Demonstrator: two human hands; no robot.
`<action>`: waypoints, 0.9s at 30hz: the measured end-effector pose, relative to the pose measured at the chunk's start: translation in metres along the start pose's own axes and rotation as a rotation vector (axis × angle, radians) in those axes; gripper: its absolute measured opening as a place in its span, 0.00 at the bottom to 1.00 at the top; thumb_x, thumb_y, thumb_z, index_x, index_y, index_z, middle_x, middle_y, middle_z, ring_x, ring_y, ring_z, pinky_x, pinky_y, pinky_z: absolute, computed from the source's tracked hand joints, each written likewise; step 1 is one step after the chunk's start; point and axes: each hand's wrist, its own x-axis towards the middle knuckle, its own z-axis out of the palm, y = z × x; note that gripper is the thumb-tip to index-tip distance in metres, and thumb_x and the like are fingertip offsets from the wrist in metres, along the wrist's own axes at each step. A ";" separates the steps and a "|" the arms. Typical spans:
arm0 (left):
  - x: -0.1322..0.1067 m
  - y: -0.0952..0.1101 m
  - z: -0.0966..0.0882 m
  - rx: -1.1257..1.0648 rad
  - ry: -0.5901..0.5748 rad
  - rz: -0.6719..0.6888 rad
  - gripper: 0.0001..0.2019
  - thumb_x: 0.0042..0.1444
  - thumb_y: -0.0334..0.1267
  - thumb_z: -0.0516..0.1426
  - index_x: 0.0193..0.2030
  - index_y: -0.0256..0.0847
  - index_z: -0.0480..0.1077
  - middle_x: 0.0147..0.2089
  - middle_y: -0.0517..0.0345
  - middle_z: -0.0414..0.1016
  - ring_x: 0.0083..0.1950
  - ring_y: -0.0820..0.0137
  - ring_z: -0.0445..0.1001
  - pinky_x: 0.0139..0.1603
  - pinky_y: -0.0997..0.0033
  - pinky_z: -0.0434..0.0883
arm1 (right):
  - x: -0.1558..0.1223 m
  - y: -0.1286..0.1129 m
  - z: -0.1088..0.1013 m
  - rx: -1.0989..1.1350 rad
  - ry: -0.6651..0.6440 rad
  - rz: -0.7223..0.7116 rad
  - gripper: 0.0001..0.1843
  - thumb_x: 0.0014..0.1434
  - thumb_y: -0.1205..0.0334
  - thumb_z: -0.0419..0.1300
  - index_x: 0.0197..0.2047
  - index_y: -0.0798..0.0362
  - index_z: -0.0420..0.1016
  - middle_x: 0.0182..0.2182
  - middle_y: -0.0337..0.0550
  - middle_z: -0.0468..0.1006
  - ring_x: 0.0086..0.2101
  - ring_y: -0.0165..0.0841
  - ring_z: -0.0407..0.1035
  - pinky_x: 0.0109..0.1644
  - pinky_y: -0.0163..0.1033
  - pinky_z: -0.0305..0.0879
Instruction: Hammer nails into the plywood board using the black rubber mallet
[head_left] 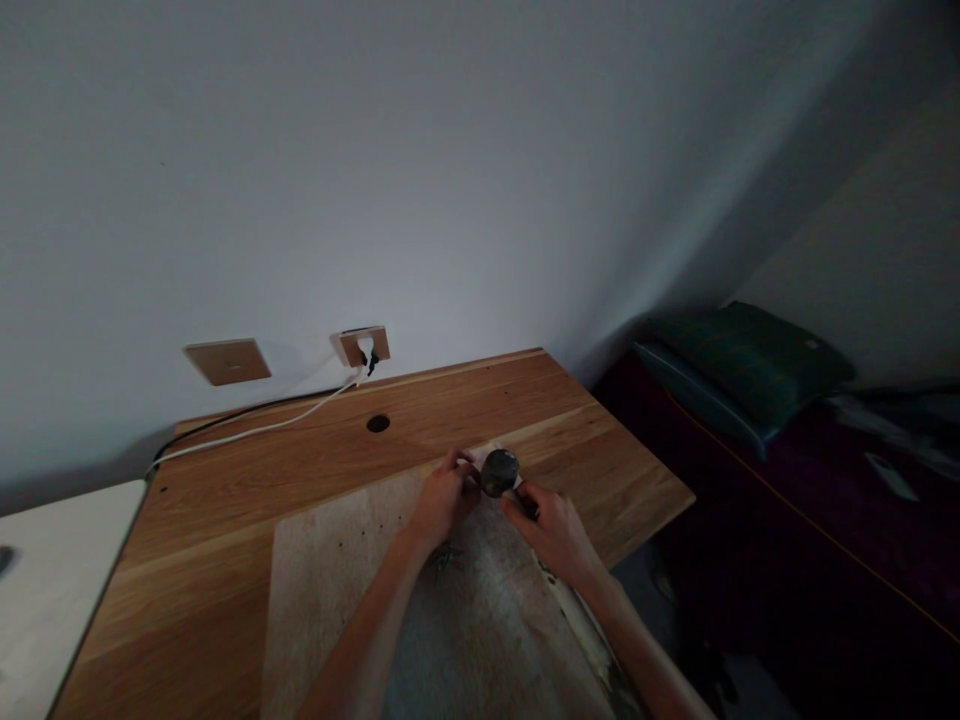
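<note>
Both my hands meet over the far edge of a pale hide-like sheet (337, 580) spread on a wooden desk (225, 520). My left hand (442, 505) is closed, its fingers pinching at a small round dark grey object (499, 471). My right hand (551, 530) is closed too, gripping the same object from the right, apparently by a short stem beneath it. What the object is I cannot make out in the dim light.
A wall socket (364, 346) with a white cable (255, 430) and a black cable sits behind the desk, beside a blank plate (228, 361). A cable hole (378, 423) pierces the desktop. A white surface (52, 580) lies left; a bed with a dark green pillow (742, 365) right.
</note>
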 end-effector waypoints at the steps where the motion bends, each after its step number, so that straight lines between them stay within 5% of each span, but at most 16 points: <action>1: 0.000 0.000 0.000 0.001 -0.001 0.000 0.12 0.54 0.22 0.59 0.40 0.40 0.80 0.57 0.48 0.76 0.40 0.68 0.81 0.47 0.66 0.77 | 0.000 0.000 0.000 0.003 0.003 0.001 0.16 0.61 0.48 0.58 0.27 0.48 0.72 0.23 0.42 0.77 0.25 0.37 0.72 0.31 0.37 0.57; 13: -0.001 -0.002 -0.002 -0.004 -0.006 0.034 0.10 0.56 0.23 0.60 0.41 0.40 0.79 0.57 0.48 0.76 0.40 0.69 0.81 0.48 0.67 0.78 | -0.008 0.004 -0.002 0.115 0.048 -0.036 0.21 0.65 0.43 0.58 0.30 0.50 0.73 0.24 0.41 0.75 0.27 0.35 0.71 0.31 0.36 0.62; 19: -0.002 -0.006 0.002 -0.027 0.024 0.062 0.05 0.59 0.26 0.62 0.40 0.39 0.78 0.58 0.47 0.76 0.39 0.70 0.80 0.47 0.68 0.78 | -0.025 0.001 -0.022 0.548 0.115 -0.021 0.23 0.68 0.36 0.58 0.39 0.49 0.73 0.30 0.42 0.79 0.26 0.34 0.73 0.28 0.36 0.69; 22: -0.001 -0.007 0.004 -0.039 0.027 0.063 0.05 0.59 0.27 0.62 0.39 0.38 0.78 0.58 0.47 0.76 0.38 0.72 0.79 0.47 0.69 0.78 | -0.030 0.002 -0.027 0.749 0.087 0.020 0.25 0.68 0.33 0.57 0.39 0.48 0.69 0.25 0.38 0.77 0.20 0.30 0.68 0.21 0.34 0.63; 27: 0.000 -0.008 0.005 -0.051 0.020 0.055 0.05 0.59 0.26 0.63 0.40 0.38 0.79 0.57 0.48 0.76 0.35 0.74 0.78 0.45 0.70 0.78 | -0.031 -0.010 -0.046 0.666 -0.020 0.153 0.26 0.66 0.33 0.61 0.37 0.48 0.68 0.16 0.30 0.67 0.15 0.26 0.57 0.17 0.32 0.52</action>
